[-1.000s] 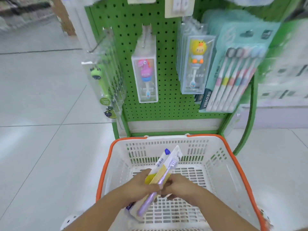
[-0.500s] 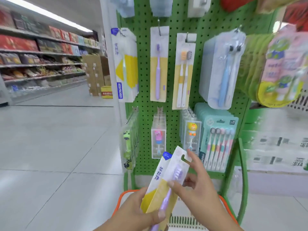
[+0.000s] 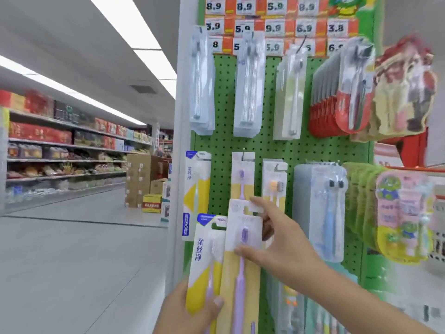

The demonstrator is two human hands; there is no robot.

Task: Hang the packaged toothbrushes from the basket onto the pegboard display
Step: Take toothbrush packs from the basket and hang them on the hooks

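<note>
My left hand (image 3: 185, 309) grips the lower ends of two toothbrush packs held upright in front of the green pegboard (image 3: 265, 143). One is a white-and-yellow pack with a blue corner (image 3: 207, 261). The other is a purple-toothbrush pack (image 3: 243, 261). My right hand (image 3: 279, 244) pinches the upper part of the purple pack between thumb and fingers. A matching purple pack (image 3: 242, 174) hangs on a peg just above it, and a matching blue-corner pack (image 3: 196, 189) hangs to the left. The basket is out of view.
Clear toothbrush packs (image 3: 249, 83) hang on the upper row under price tags (image 3: 274, 27). A twin orange-grey pack (image 3: 274, 182), a blue brush pack (image 3: 320, 210) and cartoon kids' packs (image 3: 404, 218) hang to the right. Cardboard boxes (image 3: 142, 179) and store shelves (image 3: 60, 150) stand left across the aisle.
The view has tilted up from the basket to the pegboard. Both hands have lifted the two packs higher, and the purple pack's top now sits just under the hanging purple pack.
</note>
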